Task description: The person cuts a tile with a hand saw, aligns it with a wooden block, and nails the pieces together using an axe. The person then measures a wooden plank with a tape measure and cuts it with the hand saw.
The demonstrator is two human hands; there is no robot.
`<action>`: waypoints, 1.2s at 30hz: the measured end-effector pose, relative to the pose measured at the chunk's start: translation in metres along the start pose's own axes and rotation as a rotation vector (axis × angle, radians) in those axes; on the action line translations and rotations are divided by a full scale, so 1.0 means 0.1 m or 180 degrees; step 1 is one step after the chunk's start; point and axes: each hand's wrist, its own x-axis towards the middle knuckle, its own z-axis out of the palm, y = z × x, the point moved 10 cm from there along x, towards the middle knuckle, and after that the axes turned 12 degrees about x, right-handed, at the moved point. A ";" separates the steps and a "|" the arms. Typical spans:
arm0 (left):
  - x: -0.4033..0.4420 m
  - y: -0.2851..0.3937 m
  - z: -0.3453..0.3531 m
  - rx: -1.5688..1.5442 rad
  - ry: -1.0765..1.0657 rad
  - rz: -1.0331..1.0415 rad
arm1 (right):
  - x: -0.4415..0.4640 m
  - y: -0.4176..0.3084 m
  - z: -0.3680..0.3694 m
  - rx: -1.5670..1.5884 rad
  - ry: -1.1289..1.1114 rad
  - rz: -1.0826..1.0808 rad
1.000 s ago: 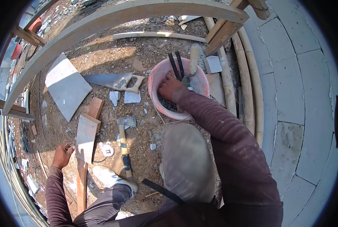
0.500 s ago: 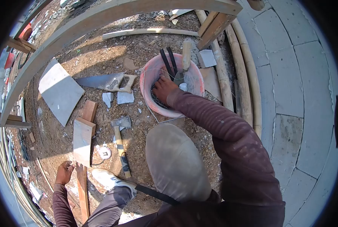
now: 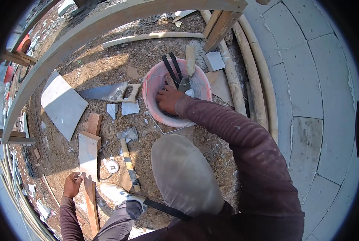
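My right hand (image 3: pixel 171 100) reaches down inside a pinkish plastic bucket (image 3: pixel 150 108), its fingertips hidden among the contents. Beside it in the bucket stand a tool with two black handles (image 3: pixel 172 66) and a wooden-handled trowel (image 3: pixel 190 60). My left hand (image 3: pixel 72 184) is at the lower left corner of a short pale board (image 3: pixel 88 154), thumb and fingertips pinched together. Whatever is between them is too small to make out. This board lies over a long wooden strip (image 3: pixel 92 209) and a brown wood block (image 3: pixel 94 123).
Between my hands lie a hatchet-like hammer (image 3: pixel 129 164) with a taped handle and a white tape measure (image 3: pixel 112 166). Farther off are a handsaw (image 3: pixel 107 92) and a large pale tile (image 3: pixel 63 104). A wooden frame (image 3: pixel 79 34) arches across; bamboo poles (image 3: pixel 251 72) border the paving.
My right hand has shifted slightly deeper and lower in the bucket, its fingers curled more. The left hand stays at the board's corner. The whole view has shifted a little.
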 end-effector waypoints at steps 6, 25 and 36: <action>-0.04 0.11 0.00 0.0099 -0.0121 -0.0003 | -0.06 -0.03 0.13 0.0077 0.0117 -0.0223; 0.07 0.64 -0.07 0.0215 -0.0065 0.0292 | -0.08 0.00 -0.02 0.0553 -0.0093 0.0185; -0.08 1.93 -0.61 -0.0415 0.0376 0.0982 | -0.47 0.28 -0.91 0.5050 0.1299 0.1302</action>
